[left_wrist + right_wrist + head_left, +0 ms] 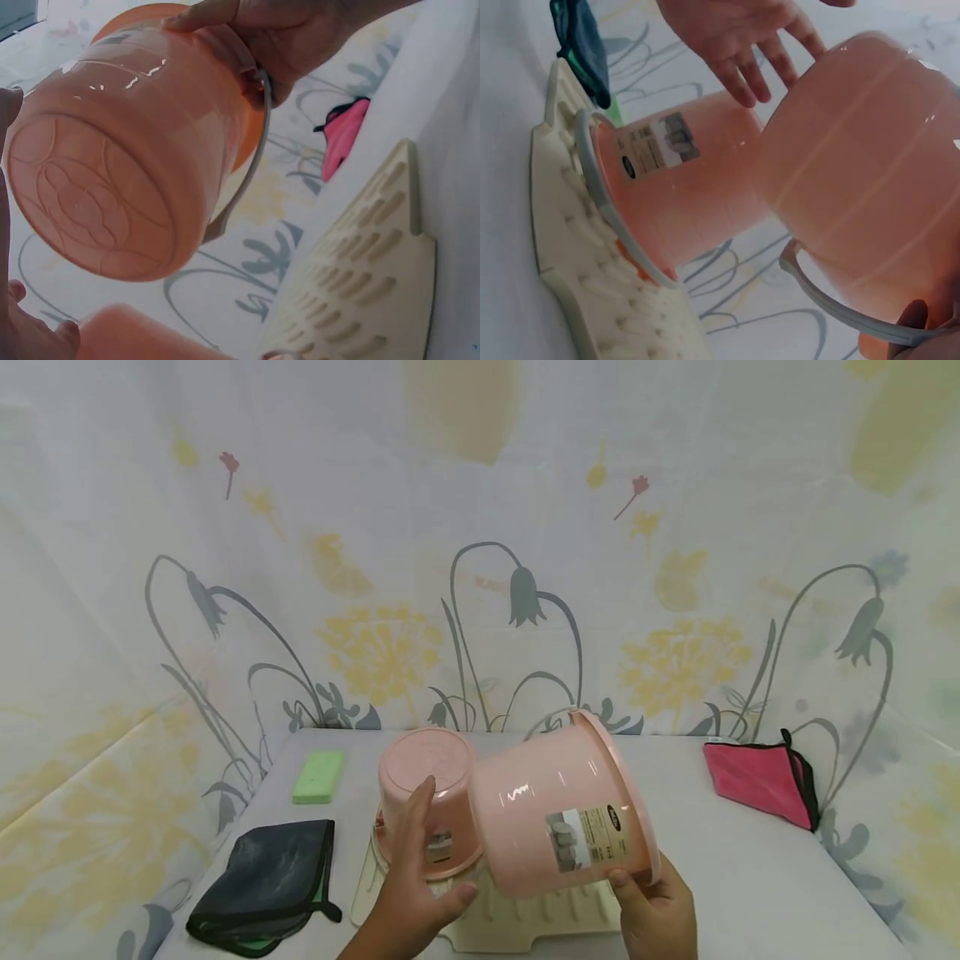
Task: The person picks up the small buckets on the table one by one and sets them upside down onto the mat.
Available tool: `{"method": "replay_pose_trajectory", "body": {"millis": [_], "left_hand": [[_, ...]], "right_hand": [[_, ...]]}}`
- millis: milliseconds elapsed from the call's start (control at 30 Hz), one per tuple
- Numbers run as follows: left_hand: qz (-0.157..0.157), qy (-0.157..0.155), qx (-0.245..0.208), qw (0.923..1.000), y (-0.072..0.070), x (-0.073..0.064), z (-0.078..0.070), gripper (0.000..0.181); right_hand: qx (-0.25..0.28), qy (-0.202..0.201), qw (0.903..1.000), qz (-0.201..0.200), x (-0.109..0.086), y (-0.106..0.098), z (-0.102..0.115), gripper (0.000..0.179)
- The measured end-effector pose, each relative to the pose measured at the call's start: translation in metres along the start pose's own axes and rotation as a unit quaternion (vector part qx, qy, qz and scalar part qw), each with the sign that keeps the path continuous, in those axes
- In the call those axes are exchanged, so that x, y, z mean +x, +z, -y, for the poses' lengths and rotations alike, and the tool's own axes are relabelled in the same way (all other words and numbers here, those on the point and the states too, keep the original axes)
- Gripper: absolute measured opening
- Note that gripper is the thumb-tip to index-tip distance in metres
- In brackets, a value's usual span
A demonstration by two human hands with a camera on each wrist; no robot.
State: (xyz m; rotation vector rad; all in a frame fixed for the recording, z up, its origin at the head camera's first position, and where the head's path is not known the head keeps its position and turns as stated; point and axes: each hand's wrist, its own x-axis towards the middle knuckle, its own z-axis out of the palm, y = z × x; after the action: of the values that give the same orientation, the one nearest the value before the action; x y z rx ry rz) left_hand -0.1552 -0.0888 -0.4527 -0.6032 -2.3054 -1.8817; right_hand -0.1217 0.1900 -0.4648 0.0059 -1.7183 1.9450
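Note:
My right hand (656,906) grips a pink plastic bucket (525,827) at its rim, thumb on the outer wall near the label. The bucket hangs tilted, mouth to the right and base toward my left hand (416,868). Its grey handle (847,316) shows in the right wrist view. My left hand has its fingers extended beside the bucket's base; whether it touches is unclear. Behind that hand a second pink bucket (426,758) stands upside down on a cream ribbed drying rack (510,935). The left wrist view shows the held bucket's round embossed base (86,199).
A folded dark cloth (262,881) with green lining lies on the left of the white table (765,893), a light green sponge (318,777) behind it. At the far right is a pink cloth (761,781) with black edging. A flower-patterned curtain (480,527) hangs behind the table.

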Motion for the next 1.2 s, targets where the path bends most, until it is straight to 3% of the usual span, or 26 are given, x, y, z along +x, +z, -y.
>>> {"method": "replay_pose_trajectory", "body": {"millis": [100,333,567,800,933,1200], "left_hand": [[0.015,-0.013,-0.047,0.9987,0.005,0.006,-0.005,0.113],[0.051,-0.011,-0.131,0.9901,0.018,0.016,-0.012,0.109],[0.069,-0.007,-0.185,0.9803,0.027,0.019,-0.016,0.119],[0.081,-0.009,-0.255,0.9635,0.035,0.022,-0.014,0.129],[0.074,0.004,-0.262,0.9623,0.038,0.022,-0.01,0.129],[0.051,0.02,-0.24,0.9692,0.042,0.021,-0.013,0.121]], "right_hand": [[0.044,-0.008,0.9987,0.026,-0.001,0.0,-0.001,0.034],[0.113,-0.055,0.9876,0.094,-0.001,0.0,-0.005,0.034],[0.154,-0.073,0.9773,0.126,0.0,-0.001,-0.006,0.034],[0.18,-0.077,0.9697,0.146,0.002,-0.003,-0.003,0.036],[0.181,-0.07,0.9698,0.148,0.001,-0.005,-0.002,0.035],[0.176,-0.064,0.9681,0.167,0.003,-0.006,-0.003,0.033]]}}
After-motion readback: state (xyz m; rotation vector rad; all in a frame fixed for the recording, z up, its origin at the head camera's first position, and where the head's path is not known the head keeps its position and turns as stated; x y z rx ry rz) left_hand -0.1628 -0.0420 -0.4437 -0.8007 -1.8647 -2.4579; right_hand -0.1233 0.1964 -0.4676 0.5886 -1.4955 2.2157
